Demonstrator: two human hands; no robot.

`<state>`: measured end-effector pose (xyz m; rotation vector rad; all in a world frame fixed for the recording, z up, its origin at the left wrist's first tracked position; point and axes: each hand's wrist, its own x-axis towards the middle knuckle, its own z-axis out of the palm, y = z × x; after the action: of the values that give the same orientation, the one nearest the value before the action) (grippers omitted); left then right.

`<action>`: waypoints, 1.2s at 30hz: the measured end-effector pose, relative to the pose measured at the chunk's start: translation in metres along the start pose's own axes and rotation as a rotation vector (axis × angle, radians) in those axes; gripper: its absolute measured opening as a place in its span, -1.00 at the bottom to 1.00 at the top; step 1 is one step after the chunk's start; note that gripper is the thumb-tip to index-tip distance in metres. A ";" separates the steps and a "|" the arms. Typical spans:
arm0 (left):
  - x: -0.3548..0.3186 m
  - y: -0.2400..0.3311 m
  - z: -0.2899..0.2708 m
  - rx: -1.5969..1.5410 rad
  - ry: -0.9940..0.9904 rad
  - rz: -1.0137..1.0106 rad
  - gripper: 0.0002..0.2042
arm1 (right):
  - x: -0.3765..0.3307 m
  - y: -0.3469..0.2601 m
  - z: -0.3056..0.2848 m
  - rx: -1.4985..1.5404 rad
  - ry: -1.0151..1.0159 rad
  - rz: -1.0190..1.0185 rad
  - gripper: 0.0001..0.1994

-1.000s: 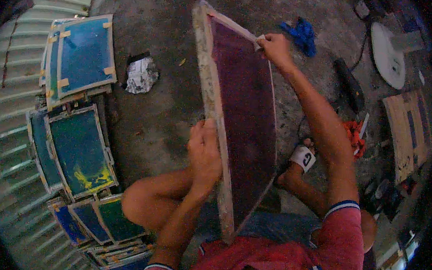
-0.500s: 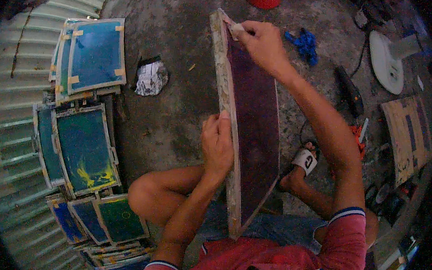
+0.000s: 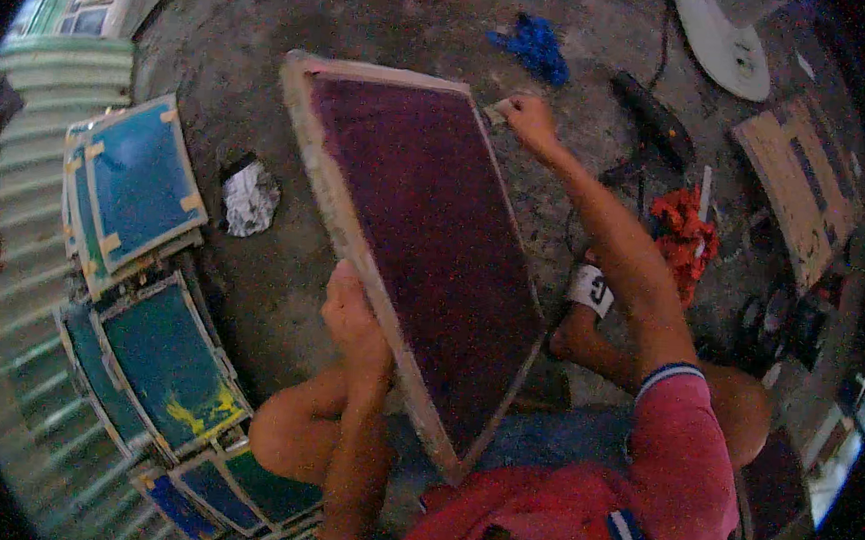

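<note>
Rubbing or picking at the rim (image 3: 325, 187) of the screen (image 3: 425, 229) looks like the step in hand, though I cannot tell which. The purple screen is in the middle of the picture, tilted, with its lowest corner close to the red shirt (image 3: 577, 501). The left hand (image 3: 354, 310), a bit left of the middle, is curled around the long left side of the rim. The right hand (image 3: 528, 124), up above the middle, has its fingers pressed together, pinching a small pale scrap (image 3: 498, 114). The scrap is just beside the right side of the rim, near the top; I cannot tell if they touch. I think the next move calls for a steady left hand, and a right hand that keeps its pinch and does not poke the purple part. Half a second ago, the right hand was at the top end of the rim, close to its left corner. Now it is past the other top corner, and the screen shows more of its face
</note>
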<state>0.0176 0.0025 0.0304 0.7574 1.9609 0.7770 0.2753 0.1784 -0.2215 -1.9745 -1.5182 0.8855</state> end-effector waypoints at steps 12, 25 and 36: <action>0.001 -0.011 -0.004 0.078 0.027 0.046 -0.58 | 0.024 -0.024 0.035 0.158 -0.127 0.114 -0.74; 0.006 -0.005 0.006 0.244 0.029 0.332 -0.65 | -0.053 -0.211 -0.049 0.367 0.113 -0.769 -0.84; 0.013 -0.016 0.001 0.212 0.094 0.307 -0.63 | -0.039 -0.116 -0.036 0.442 0.050 -0.155 -0.81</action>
<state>0.0095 0.0029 0.0115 1.1882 2.0598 0.8032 0.2206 0.1708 -0.1067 -1.5307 -1.2924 0.9970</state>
